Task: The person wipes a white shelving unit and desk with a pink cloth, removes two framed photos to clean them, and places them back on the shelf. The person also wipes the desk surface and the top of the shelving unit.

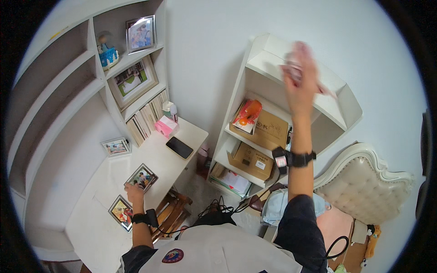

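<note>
My left hand (pixel 136 196) is at the near-left edge of a silver photo frame (pixel 146 175) above the white desk, its fingers gripping that edge. Just below the hand, a second photo frame (pixel 120 210) lies face up, partly hidden by my wrist. My right hand (pixel 304 76) is raised over the top of a white shelf unit (pixel 266 63), blurred by motion. A pale pink cloth (pixel 294 66) appears bunched in its fingers, with a corner sticking out to the right; blur hides the exact grip.
On the white desk (pixel 99 187) are a smartphone (pixel 179 147), a pink tissue box (pixel 166 126) and a standing photo frame (pixel 116 147). Cardboard boxes (pixel 271 128) fill lower shelves. A wooden chair (pixel 174 208) and loose black cables (pixel 218 208) are near my body. A tufted headboard (pixel 365 184) stands right.
</note>
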Demonstrator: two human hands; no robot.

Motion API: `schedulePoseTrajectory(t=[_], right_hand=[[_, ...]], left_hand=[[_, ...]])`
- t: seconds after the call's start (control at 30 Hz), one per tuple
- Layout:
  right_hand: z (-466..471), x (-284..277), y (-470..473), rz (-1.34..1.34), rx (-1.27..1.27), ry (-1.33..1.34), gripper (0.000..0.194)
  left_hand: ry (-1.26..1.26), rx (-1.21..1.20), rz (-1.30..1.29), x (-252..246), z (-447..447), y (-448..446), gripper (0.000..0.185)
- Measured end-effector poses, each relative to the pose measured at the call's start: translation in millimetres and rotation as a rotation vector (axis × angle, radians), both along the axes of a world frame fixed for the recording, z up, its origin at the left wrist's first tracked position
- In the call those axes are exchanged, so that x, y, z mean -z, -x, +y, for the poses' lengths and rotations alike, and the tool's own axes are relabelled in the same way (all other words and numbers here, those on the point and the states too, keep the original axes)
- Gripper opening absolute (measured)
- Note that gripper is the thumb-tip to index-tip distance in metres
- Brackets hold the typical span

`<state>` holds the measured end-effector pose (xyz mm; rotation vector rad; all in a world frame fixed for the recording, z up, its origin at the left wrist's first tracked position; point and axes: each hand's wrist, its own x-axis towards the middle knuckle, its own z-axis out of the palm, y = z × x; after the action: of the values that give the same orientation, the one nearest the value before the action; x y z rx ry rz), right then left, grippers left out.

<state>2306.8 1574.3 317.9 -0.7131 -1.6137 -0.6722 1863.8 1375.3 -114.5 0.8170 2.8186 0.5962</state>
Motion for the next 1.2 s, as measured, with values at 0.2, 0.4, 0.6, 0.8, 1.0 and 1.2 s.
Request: schedulePoseTrajectory(t=[0.2,0.4,0.6,0.8,1.0,1.2], right_hand=[[56,16,22,-0.296,0.105,0.517,0.033],[100,-9,13,-0.464,0.057,0.683,0.032],[153,-5,4,-0.383,0.162,0.646,0.031],[170,-21,-1,-0.448,0.393,0.849,0.042],[146,-36,-22,-0.610,0.213,1.087,0.062],[153,-42,-22,-0.761,0.144,0.816,0.045]], left_hand=[[-0.353,0.212,-0.045,-61,37,-33,0.042],[-0.667,0.553,-0.313,-113,96,-85,0.028],[-0.873,0.966,-0.450,-205,162,-165,0.022],[-0.933,1.177,-0.333,-281,188,-217,0.027],[-1.155,1.279,0.069,-317,226,-236,0.045],[-1.237,1.285,0.190,-344,267,-272,0.065]])
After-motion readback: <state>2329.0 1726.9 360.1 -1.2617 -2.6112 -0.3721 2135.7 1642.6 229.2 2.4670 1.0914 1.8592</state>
